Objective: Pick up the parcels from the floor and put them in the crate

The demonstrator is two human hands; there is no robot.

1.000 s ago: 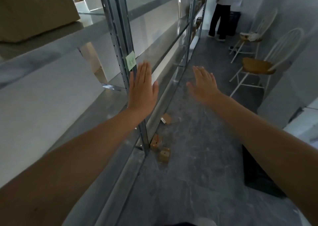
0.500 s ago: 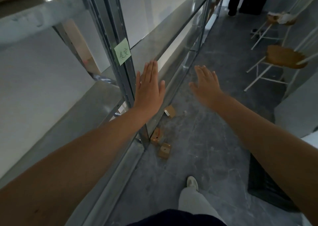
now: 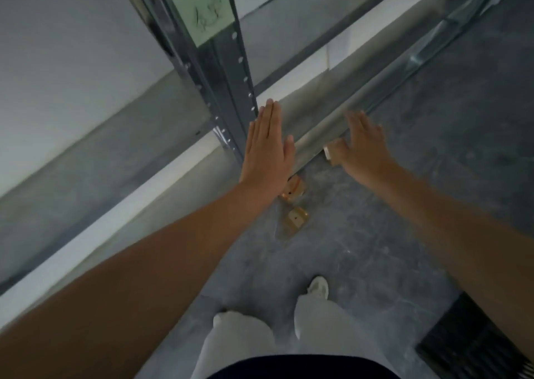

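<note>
While our gaze is dropping floorward, we are lowering our left hand [image 3: 267,150] and right hand [image 3: 364,147], both flat and empty, toward the brown parcels [image 3: 296,218] for pickup.

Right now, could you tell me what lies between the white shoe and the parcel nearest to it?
Nothing lies there. In the head view, only bare grey floor stretches from the white shoe up to the nearest parcel.
</note>
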